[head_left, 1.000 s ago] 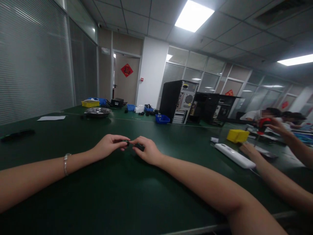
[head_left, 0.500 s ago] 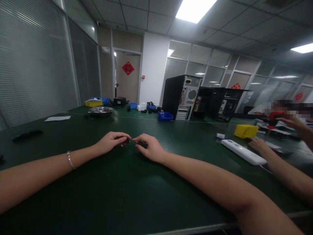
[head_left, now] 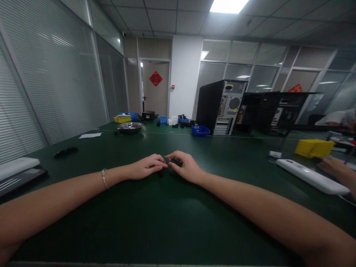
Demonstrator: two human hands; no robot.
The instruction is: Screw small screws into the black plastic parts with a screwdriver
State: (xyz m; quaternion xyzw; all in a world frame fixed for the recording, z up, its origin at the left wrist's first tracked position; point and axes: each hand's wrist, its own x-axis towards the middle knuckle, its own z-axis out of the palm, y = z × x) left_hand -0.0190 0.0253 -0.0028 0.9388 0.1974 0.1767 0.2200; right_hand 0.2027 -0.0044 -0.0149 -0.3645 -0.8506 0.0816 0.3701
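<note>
My left hand [head_left: 148, 167] rests low over the table, fingers closed, with a small black part [head_left: 160, 172] partly showing beneath the fingertips. Its exact kind is hidden. Close beside it, my right hand [head_left: 185, 167] is closed around a dark slim-handled tool [head_left: 176, 162]. The tool's short thin end points toward my left fingertips, but it is too small and blurred to name. The fingertips of both hands nearly meet above the green tabletop [head_left: 155, 215].
A metal bowl [head_left: 130, 128], a blue bin [head_left: 200, 130] and a computer tower [head_left: 213, 107] stand farther back. On the right lie a white power strip [head_left: 311, 176] and a yellow bin [head_left: 314, 148], near a co-worker's hand [head_left: 338, 168]. A black object [head_left: 66, 152] lies left.
The view has swung left, so things appear farther right. My left fingers have moved closer to my right fingertips and now cover more of the black part.
</note>
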